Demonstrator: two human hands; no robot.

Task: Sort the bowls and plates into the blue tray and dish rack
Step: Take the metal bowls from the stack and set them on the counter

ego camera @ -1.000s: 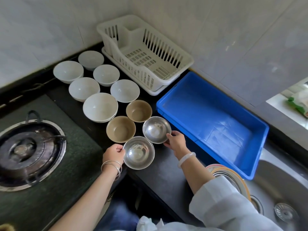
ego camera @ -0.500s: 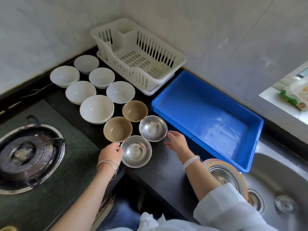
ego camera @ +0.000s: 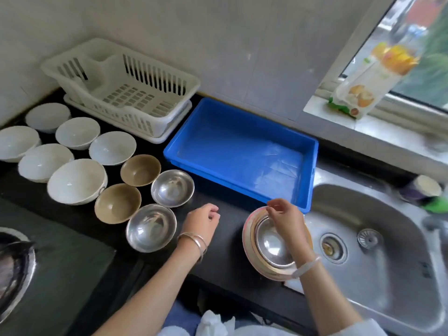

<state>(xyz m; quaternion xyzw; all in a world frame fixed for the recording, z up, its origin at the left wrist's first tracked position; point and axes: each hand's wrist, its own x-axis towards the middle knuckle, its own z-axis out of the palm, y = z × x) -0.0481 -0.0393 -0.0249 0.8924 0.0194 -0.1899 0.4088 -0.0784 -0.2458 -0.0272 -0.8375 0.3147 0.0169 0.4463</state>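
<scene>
Two hands: both are low over the black bench (ego camera: 225,260), on the near side of the blue tray (ego camera: 230,154).
Left hand (ego camera: 202,220): it hovers before the tray's near left corner; its fingers (ego camera: 214,212) are loosely curled and hold nothing; silver bangles are on the wrist.
Right hand (ego camera: 283,214): it is over the plate stack, just before the tray's near right corner; thumb and forefinger meet at the stack's far rim, and I cannot tell whether they have hold of it.
Plate stack (ego camera: 249,241): pink-rimmed plates with a steel dish on top, lying just before the tray's near right corner.
Steel bowls: one (ego camera: 151,227) is left of the tray and nearer than it; the other (ego camera: 172,187) is just beside the tray's near left corner.
Brown bowls: one (ego camera: 117,202) is left of the nearer steel bowl; the other (ego camera: 140,169) is just left of the tray.
White bowls (ego camera: 77,181): six, upright, further left of the tray.
Blue tray: nothing lies in it.
Dish rack (ego camera: 116,115): white, just beside the tray's far left corner, holding no dishes.
Sink (ego camera: 388,238): steel, right of the tray.
</scene>
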